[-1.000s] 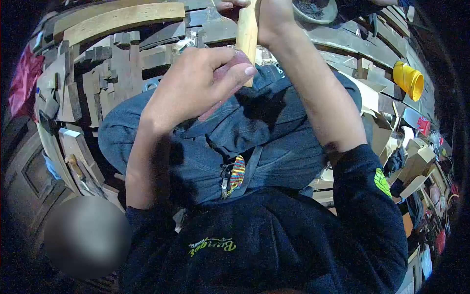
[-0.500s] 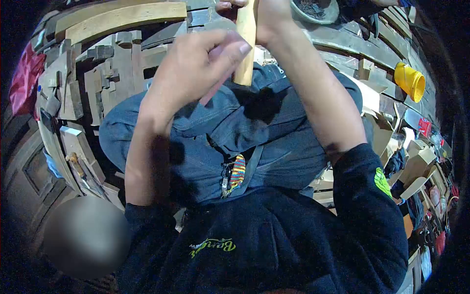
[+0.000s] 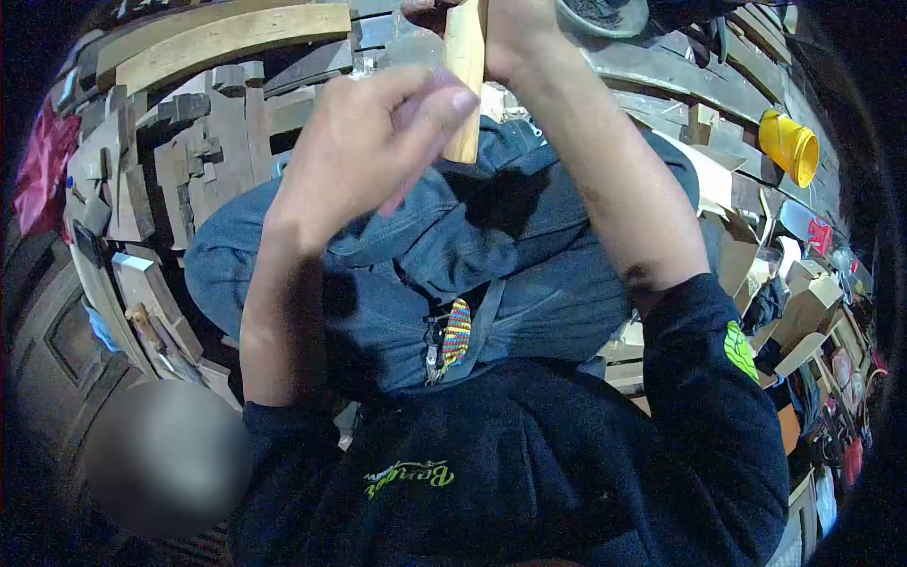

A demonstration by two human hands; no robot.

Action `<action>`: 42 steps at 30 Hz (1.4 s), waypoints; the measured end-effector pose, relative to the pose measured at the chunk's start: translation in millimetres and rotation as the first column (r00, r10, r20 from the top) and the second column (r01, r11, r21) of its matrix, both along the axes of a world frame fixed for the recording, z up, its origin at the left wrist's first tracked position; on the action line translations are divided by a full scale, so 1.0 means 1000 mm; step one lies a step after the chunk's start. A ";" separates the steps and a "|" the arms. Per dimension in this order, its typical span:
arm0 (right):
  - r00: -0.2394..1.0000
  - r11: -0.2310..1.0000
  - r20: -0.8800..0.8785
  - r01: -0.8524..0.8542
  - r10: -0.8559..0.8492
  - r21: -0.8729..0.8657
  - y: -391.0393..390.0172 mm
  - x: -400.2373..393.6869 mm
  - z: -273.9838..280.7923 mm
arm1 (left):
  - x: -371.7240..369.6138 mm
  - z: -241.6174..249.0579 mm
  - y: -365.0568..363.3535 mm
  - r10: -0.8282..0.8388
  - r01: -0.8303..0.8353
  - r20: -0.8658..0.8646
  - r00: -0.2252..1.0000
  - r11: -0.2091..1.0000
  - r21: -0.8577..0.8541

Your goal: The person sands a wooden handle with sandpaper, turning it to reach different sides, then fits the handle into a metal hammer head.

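Observation:
A smooth, pale piece of wood [image 3: 463,85] stands lengthwise over my lap, its lower end above my jeans. My right hand [image 3: 520,40] grips its upper part, with fingertips showing on the wood's left side; the top is cut off by the frame edge. My left hand [image 3: 364,142] is closed around a thin reddish strip, which looks like sandpaper [image 3: 408,189]. The thumb of that hand lies at the wood's left side, and motion blurs the hand slightly. Part of the strip is hidden under the fingers.
Curved planks [image 3: 236,42] and wood offcuts lie at the upper left. A bowl [image 3: 609,21] with dark contents is at the top. To the right are a yellow container [image 3: 789,148] and cardboard pieces. A red bag [image 3: 45,175] lies at the far left.
The wood and both hands appear slightly further left in the view, along with the surroundings. My left hand still holds the reddish sandpaper and my right hand the wood.

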State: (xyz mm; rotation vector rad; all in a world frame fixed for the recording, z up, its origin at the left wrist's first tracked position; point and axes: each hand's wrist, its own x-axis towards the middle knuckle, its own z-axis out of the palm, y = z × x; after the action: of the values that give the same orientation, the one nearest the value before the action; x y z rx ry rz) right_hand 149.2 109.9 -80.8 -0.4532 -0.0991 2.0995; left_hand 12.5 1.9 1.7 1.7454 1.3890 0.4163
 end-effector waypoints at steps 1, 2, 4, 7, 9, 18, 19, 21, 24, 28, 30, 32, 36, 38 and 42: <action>0.999 0.999 0.010 -0.030 0.030 -0.037 -0.001 -0.003 0.000 | -0.001 -0.010 0.004 0.043 -0.047 0.026 0.999 0.984 0.169; 0.999 0.999 0.004 -0.041 0.041 -0.034 -0.002 -0.005 0.000 | -0.004 -0.007 0.006 0.029 -0.028 -0.002 1.000 0.994 0.103; 0.999 0.999 -0.005 -0.046 0.046 -0.002 0.002 -0.001 -0.001 | -0.007 0.002 0.007 -0.034 0.032 -0.050 0.998 0.999 -0.042; 0.999 0.999 -0.027 -0.035 0.034 -0.008 0.008 0.007 -0.003 | -0.005 0.004 0.001 -0.123 0.121 -0.008 0.992 0.982 -0.143; 1.000 0.999 -0.022 -0.015 0.016 0.040 0.004 0.003 -0.004 | -0.003 0.005 0.001 -0.045 0.038 -0.046 0.998 0.991 -0.127; 1.000 0.999 -0.001 -0.031 0.031 0.034 -0.001 0.001 0.000 | -0.003 -0.003 0.001 -0.090 0.090 0.000 0.996 0.995 0.039; 0.999 0.998 -0.012 -0.050 0.051 0.023 -0.003 -0.004 0.000 | -0.002 -0.003 0.003 -0.003 0.005 -0.032 0.999 0.998 0.066; 0.997 0.998 -0.022 -0.070 0.070 0.009 -0.005 -0.007 -0.001 | -0.008 -0.006 0.007 -0.008 0.031 -0.101 0.995 0.972 0.232; 0.998 0.998 -0.044 -0.033 0.035 0.046 0.004 0.003 -0.001 | -0.004 0.002 0.002 -0.135 0.136 0.031 0.990 0.990 -0.028; 0.999 1.000 -0.031 -0.019 0.019 0.007 0.001 0.002 -0.001 | -0.003 0.006 0.004 0.007 -0.010 -0.056 0.998 0.998 -0.058; 0.998 0.999 -0.042 -0.051 0.051 0.009 0.000 -0.004 0.000 | -0.007 -0.003 0.007 -0.008 0.012 -0.042 0.999 0.996 0.086; 0.999 0.999 -0.021 -0.030 0.031 0.025 0.002 0.000 0.001 | -0.007 0.001 0.004 0.002 -0.002 -0.011 1.000 1.000 0.011; 0.999 0.999 0.033 0.007 -0.008 0.045 0.004 0.006 0.004 | -0.005 0.002 0.000 -0.087 0.086 -0.014 0.996 0.993 -0.077; 0.999 1.000 0.018 -0.031 0.031 0.002 -0.001 -0.001 0.005 | -0.004 0.001 0.007 0.010 -0.007 -0.077 0.997 0.999 0.034; 0.999 0.998 0.036 -0.021 0.019 0.058 0.003 0.003 0.005 | -0.002 0.001 0.004 -0.119 0.117 0.020 0.993 0.990 0.081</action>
State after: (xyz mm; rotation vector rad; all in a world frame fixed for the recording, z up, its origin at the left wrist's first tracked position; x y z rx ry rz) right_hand 152.5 113.3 -75.8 -0.4558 -0.1854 2.1033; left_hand 10.5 6.0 2.9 1.8703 1.2598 0.4317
